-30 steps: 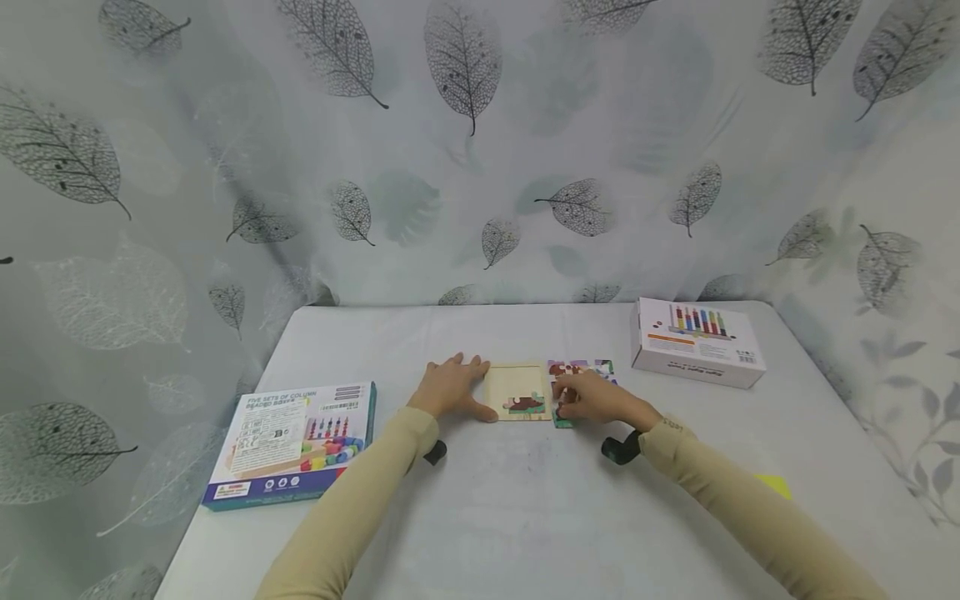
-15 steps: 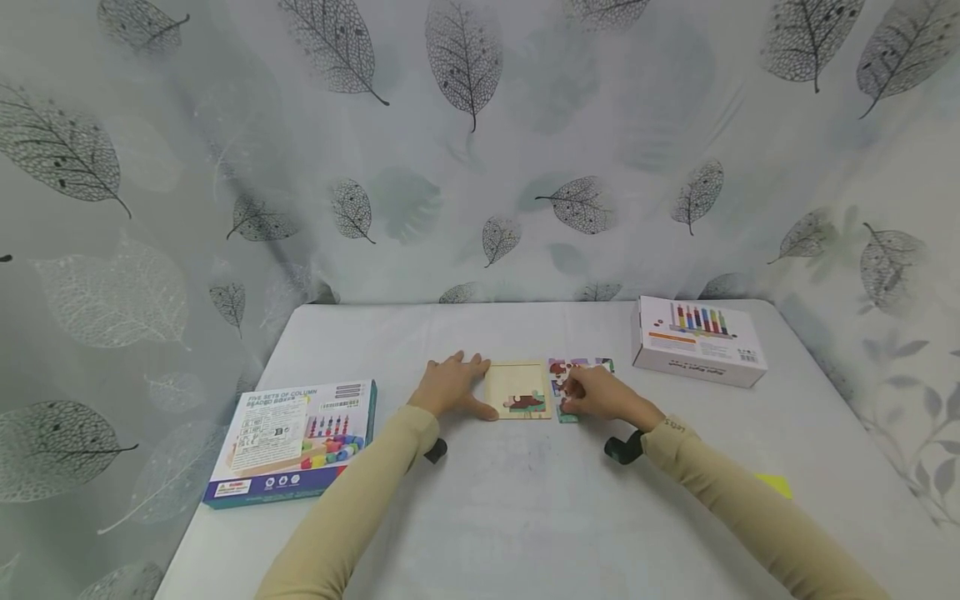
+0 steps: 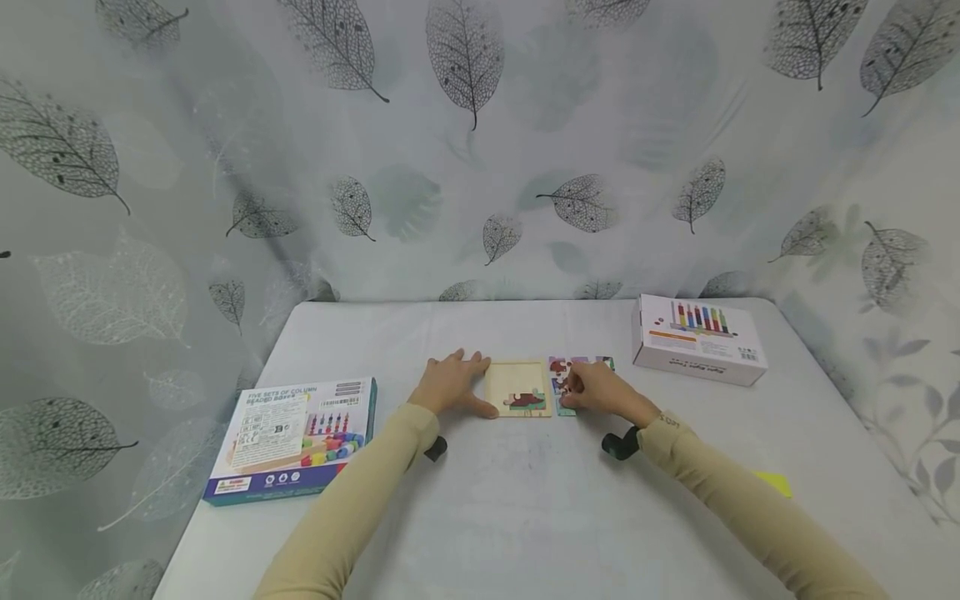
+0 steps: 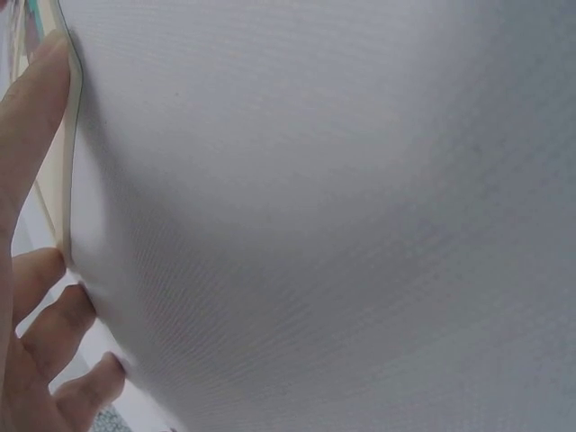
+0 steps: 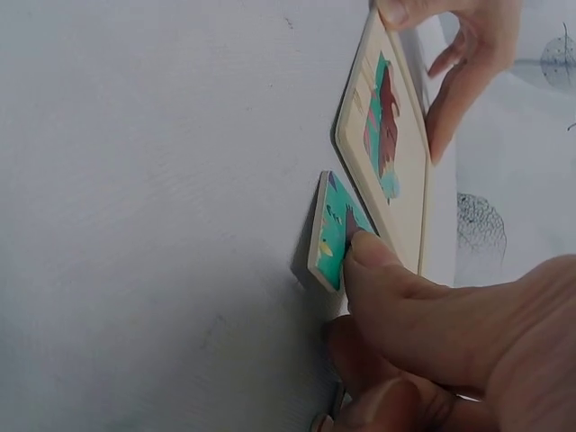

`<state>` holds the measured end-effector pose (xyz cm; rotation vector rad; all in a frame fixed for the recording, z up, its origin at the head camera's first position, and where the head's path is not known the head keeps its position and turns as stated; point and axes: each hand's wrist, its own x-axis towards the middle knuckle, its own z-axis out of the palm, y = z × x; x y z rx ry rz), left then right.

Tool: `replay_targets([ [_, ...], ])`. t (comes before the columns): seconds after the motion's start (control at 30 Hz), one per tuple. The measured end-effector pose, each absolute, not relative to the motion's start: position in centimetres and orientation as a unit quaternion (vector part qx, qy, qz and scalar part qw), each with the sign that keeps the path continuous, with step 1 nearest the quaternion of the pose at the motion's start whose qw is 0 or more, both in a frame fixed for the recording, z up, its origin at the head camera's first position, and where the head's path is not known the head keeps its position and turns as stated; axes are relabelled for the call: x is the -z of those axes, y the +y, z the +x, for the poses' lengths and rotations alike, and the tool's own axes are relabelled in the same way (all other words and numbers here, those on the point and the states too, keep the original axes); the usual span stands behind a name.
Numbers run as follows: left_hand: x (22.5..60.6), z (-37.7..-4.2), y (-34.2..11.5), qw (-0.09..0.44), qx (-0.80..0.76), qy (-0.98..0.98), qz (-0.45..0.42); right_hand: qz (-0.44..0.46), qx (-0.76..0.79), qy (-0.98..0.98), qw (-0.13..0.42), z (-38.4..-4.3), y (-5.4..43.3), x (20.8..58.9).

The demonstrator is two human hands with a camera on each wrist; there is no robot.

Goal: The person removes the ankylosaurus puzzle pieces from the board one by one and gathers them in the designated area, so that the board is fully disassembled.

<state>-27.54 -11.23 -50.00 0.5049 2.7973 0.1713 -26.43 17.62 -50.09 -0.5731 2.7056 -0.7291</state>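
Note:
My left hand (image 3: pixel 450 386) rests at the left side of a shallow square wooden puzzle tray (image 3: pixel 515 375), fingers spread, with the thumb (image 4: pixel 40 99) on its rim and a fingertip at the far corner. Joined puzzle pieces (image 3: pixel 527 401), brown and green, lie in the tray's lower right part. Just right of the tray, my right hand (image 3: pixel 603 390) pinches a green puzzle piece (image 5: pixel 333 247), the thumb on its printed face. Its straight outer edge faces the right wrist camera. Other puzzle pieces (image 3: pixel 558 366), purple and brown, lie beyond and partly under the right hand.
A flat bead-set box (image 3: pixel 292 437) lies at the table's left edge. At the back right stands a white box (image 3: pixel 699 343) with colored bead columns printed on it. A yellow item (image 3: pixel 774 483) shows beside the right sleeve. Leaf-patterned curtain (image 3: pixel 465 167) hangs behind the table.
The right hand has shifted slightly right and away from the body, and the green piece has moved with it along the tray's right side. The left hand and tray stay in place.

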Motion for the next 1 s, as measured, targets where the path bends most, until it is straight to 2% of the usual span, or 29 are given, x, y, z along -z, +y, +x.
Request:
replay_targets([
  [0.53,50.0,-27.8,-11.4,0.151,-0.064,0.97,0.177,-0.193,0.253,0.936,0.153,-26.8,17.2,49.5],
  [1.0,50.0,-27.7,-11.4,0.155,-0.068,0.97,0.173,-0.248,0.239,0.926,0.152,-26.7,13.3,48.4],
])
